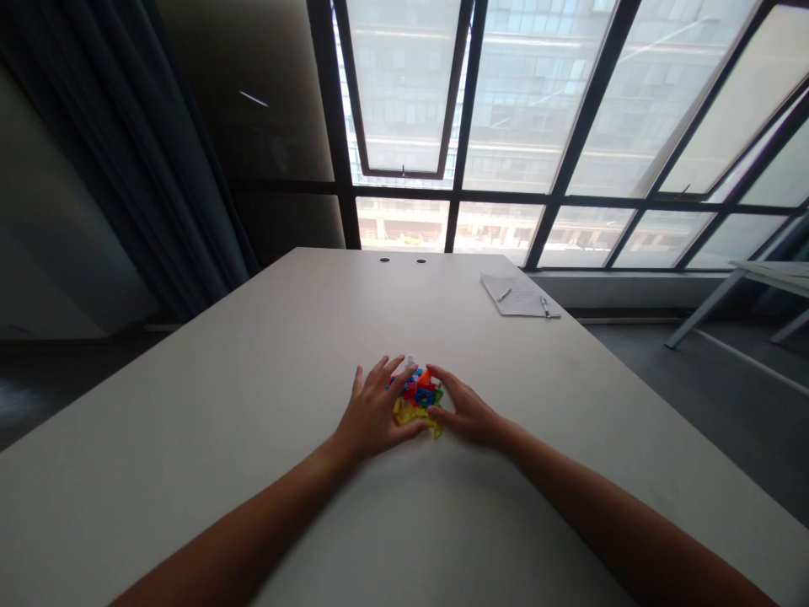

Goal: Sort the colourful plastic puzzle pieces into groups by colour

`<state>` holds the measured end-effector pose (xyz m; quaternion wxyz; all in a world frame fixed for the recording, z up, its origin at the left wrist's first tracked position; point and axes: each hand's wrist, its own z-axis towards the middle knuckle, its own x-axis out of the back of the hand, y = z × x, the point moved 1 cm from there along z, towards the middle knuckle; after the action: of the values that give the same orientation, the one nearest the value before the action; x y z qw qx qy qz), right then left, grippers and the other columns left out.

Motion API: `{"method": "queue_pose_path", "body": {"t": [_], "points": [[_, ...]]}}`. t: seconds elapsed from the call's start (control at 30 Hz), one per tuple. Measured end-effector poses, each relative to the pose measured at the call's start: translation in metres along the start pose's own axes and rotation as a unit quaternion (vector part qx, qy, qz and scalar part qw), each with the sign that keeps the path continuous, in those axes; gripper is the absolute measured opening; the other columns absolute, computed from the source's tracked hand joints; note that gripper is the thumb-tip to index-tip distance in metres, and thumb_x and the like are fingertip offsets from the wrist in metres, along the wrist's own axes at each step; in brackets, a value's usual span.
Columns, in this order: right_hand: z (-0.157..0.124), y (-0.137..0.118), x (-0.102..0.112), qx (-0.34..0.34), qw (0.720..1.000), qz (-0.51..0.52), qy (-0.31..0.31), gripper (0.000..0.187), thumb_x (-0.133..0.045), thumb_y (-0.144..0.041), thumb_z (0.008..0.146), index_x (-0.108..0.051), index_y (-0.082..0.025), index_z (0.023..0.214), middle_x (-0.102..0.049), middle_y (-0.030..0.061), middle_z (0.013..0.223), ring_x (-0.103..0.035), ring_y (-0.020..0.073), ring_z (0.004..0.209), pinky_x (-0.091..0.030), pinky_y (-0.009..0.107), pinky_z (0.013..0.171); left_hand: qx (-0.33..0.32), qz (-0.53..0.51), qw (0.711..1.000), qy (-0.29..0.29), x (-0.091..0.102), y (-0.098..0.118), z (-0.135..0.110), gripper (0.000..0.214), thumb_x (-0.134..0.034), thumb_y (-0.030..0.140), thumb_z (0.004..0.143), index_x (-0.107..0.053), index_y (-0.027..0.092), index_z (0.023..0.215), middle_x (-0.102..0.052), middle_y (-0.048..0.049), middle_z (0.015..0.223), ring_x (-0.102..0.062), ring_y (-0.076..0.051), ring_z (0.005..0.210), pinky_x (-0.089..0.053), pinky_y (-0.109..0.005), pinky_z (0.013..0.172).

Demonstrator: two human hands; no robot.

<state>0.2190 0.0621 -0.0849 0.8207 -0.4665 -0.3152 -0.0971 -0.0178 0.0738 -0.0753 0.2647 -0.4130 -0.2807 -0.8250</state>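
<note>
Two bare hands rest half open on the worktop (190,405), the left hand (372,413) and right hand (464,413) touching opposite sides of a colourful plastic brick heap (415,398) between them, lifting nothing.

The heap of small plastic pieces (420,394) mixes bright blue, red, orange and green, with glossy yellow along its near edge and a pale, whitish piece at its far side. The tabletop (190,405) is plain off-white, the curtain (126,143) at left is dark blue-grey, and the window frame (499,196) at far right forms a black grid.
</note>
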Motion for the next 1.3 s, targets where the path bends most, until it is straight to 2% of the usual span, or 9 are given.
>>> {"method": "queue_pose_path", "body": {"t": [0.1, 0.2, 0.37, 0.47, 0.67, 0.8, 1.03, 1.17, 1.3], "points": [[0.0, 0.001, -0.006, -0.022, 0.996, 0.078, -0.028, 0.075, -0.058, -0.052, 0.097, -0.027, -0.025, 0.16, -0.038, 0.0142, 0.161, -0.042, 0.0285, 0.145, -0.038, 0.052, 0.117, 0.012, 0.016, 0.999, -0.037, -0.011, 0.006, -0.001, 0.115, -0.074, 0.077, 0.067, -0.025, 0.031, 0.161, -0.03, -0.0162, 0.163, -0.025, -0.045, 0.148, -0.014, -0.075, 0.115], [0.004, -0.001, -0.012, -0.032, 0.984, 0.176, -0.019, 0.07, -0.05, -0.058, 0.099, -0.029, -0.027, 0.158, -0.036, 0.0134, 0.162, -0.041, 0.0262, 0.146, -0.041, 0.049, 0.115, 0.004, 0.031, 0.999, -0.036, -0.01, 0.015, 0.002, 0.117, -0.072, 0.079, 0.068, -0.023, 0.028, 0.161, -0.026, -0.0183, 0.164, -0.023, -0.045, 0.149, -0.005, -0.075, 0.116], [0.014, 0.013, -0.008, -0.062, 0.962, 0.187, 0.189, 0.046, -0.053, -0.051, 0.099, -0.054, -0.023, 0.134, -0.062, 0.0142, 0.137, -0.057, 0.0254, 0.131, -0.045, 0.048, 0.111, -0.067, 0.05, 0.996, -0.039, 0.001, 0.039, 0.01, 0.105, -0.068, 0.078, 0.073, -0.033, 0.027, 0.158, -0.026, -0.0162, 0.165, -0.019, -0.045, 0.151, 0.004, -0.07, 0.119], [0.018, 0.031, 0.002, -0.085, 0.936, 0.168, 0.296, 0.037, -0.054, -0.048, 0.097, -0.061, -0.019, 0.119, -0.07, 0.0133, 0.119, -0.065, 0.0257, 0.117, -0.047, 0.05, 0.108, -0.081, 0.06, 0.994, -0.046, -0.005, 0.049, 0.021, 0.101, -0.072, 0.077, 0.069, -0.044, 0.028, 0.153, -0.027, -0.0153, 0.164, -0.018, -0.047, 0.151, 0.006, -0.071, 0.119], [0.018, 0.053, 0.014, -0.16, 0.866, 0.268, 0.392, 0.03, -0.061, -0.047, 0.089, -0.067, -0.018, 0.096, -0.072, 0.0083, 0.094, -0.071, 0.0241, 0.1, -0.052, 0.047, 0.101, -0.01, 0.08, 0.987, -0.14, -0.031, 0.039, 0.058, 0.099, -0.064, 0.087, 0.066, -0.056, 0.025, 0.143, -0.036, -0.0215, 0.159, -0.021, -0.054, 0.147, 0.001, -0.079, 0.112], [0.018, 0.055, 0.011, -0.166, 0.857, 0.286, 0.396, 0.027, -0.065, -0.046, 0.084, -0.069, -0.019, 0.088, -0.072, 0.0056, 0.09, -0.071, 0.0222, 0.094, -0.054, 0.042, 0.098, 0.006, 0.071, 0.973, -0.218, -0.034, 0.022, 0.069, 0.087, -0.055, 0.088, 0.073, -0.06, 0.029, 0.137, -0.05, -0.0176, 0.15, -0.031, -0.048, 0.144, -0.014, -0.076, 0.113], [0.018, 0.056, 0.009, -0.165, 0.878, 0.253, 0.371, 0.029, -0.062, -0.047, 0.087, -0.069, -0.019, 0.086, -0.072, 0.0054, 0.089, -0.071, 0.0221, 0.091, -0.055, 0.04, 0.093, -0.022, 0.071, 0.978, -0.195, -0.016, 0.01, 0.059, 0.055, -0.063, 0.069, 0.082, -0.067, 0.033, 0.123, -0.065, -0.0075, 0.128, -0.051, -0.036, 0.127, -0.041, -0.054, 0.106], [0.017, 0.054, 0.008, -0.169, 0.892, 0.225, 0.352, 0.031, -0.06, -0.048, 0.089, -0.069, -0.019, 0.088, -0.073, 0.0067, 0.089, -0.07, 0.023, 0.091, -0.054, 0.04, 0.092, -0.039, 0.073, 0.979, -0.187, -0.007, 0.014, 0.053, 0.054, -0.06, 0.07, 0.085, -0.066, 0.036, 0.127, -0.067, -0.0061, 0.125, -0.057, -0.033, 0.116, -0.043, -0.052, 0.101], [0.016, 0.05, 0.008, -0.174, 0.913, 0.172, 0.327, 0.033, -0.057, -0.049, 0.09, -0.069, -0.018, 0.09, -0.075, 0.0088, 0.091, -0.07, 0.0245, 0.091, -0.052, 0.041, 0.092, -0.061, 0.07, 0.978, -0.189, -0.01, 0.024, 0.046, 0.06, -0.054, 0.079, 0.084, -0.062, 0.043, 0.132, -0.061, -0.0061, 0.136, -0.054, -0.039, 0.123, -0.041, -0.059, 0.101]]}}
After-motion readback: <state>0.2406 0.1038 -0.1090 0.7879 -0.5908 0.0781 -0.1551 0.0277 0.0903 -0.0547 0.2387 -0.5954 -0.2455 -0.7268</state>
